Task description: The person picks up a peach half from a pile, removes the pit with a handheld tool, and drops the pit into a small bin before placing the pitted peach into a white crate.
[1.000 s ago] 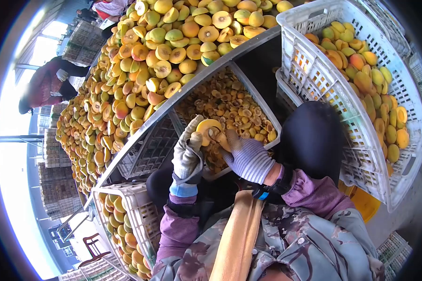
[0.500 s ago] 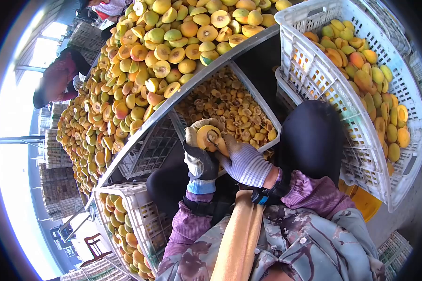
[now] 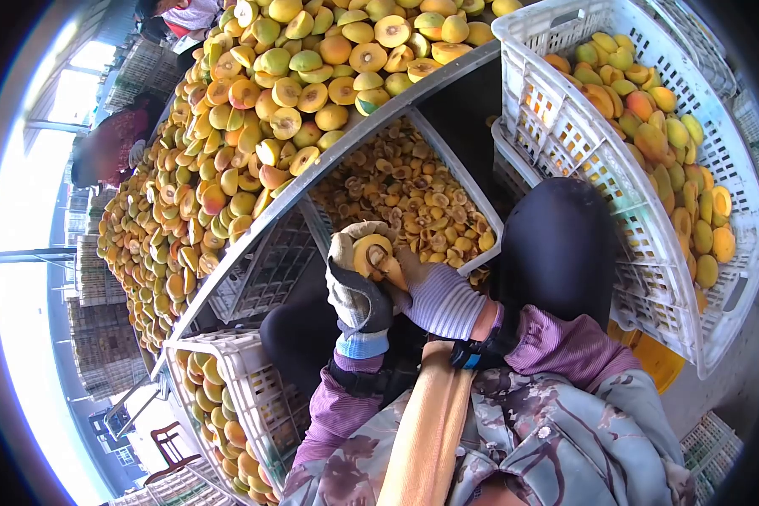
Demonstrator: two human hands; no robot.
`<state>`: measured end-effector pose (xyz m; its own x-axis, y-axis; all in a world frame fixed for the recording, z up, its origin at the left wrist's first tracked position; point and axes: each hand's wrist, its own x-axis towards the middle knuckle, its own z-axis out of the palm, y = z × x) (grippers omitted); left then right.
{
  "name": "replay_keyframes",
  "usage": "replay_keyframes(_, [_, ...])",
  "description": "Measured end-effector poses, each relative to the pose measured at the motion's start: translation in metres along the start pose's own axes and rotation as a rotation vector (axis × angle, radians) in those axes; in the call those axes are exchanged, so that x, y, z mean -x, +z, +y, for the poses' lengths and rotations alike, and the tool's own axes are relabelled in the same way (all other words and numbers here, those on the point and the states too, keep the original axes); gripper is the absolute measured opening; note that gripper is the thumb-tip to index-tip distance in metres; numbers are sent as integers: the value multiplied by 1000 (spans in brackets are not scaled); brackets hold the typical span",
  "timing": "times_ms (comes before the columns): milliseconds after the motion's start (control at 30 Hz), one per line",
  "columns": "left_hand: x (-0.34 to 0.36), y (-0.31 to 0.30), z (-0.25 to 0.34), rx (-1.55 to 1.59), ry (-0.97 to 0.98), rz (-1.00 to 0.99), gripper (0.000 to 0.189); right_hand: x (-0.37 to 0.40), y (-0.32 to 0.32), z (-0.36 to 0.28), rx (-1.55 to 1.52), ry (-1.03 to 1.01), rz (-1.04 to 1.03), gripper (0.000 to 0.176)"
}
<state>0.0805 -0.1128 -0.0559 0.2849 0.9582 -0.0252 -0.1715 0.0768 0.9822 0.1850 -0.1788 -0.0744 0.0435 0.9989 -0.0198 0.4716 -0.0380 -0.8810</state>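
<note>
A halved yellow peach rests in my left hand, cut face up, with the gloved fingers curled around it. My right hand, in a striped glove, is closed on a small pitting knife. Its curved metal tip lies at the middle of the cut face, while the grip is mostly hidden by my fingers. Both hands are close together above my lap. Just beyond them is a crate holding many small cut-out peach pieces.
A metal-edged table is heaped with halved peaches. White crates of peaches stand at the right and lower left. Another person sits across the table at the left. Stacked crates line the far side.
The knife's curved tip, raised over the cut face before, now sits lower in the peach's centre. My left hand has turned slightly around the peach. The person opposite has shifted.
</note>
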Motion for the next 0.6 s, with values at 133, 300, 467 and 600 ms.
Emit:
replay_keyframes(133, [0,-6,11,-35,-106,-5,57,5,16,16,-15,-94,-84,40])
replay_keyframes(300, [-17,-16,15,-75,-14,-255,44,7,14,11,-132,-235,-118,40])
replay_keyframes(467, [-4,17,20,-838,355,115,33,7,1,0,-310,-108,-139,32])
replay_keyframes(600, [-27,-2,21,-66,-38,-254,40,10,-5,1,-623,-102,-112,36])
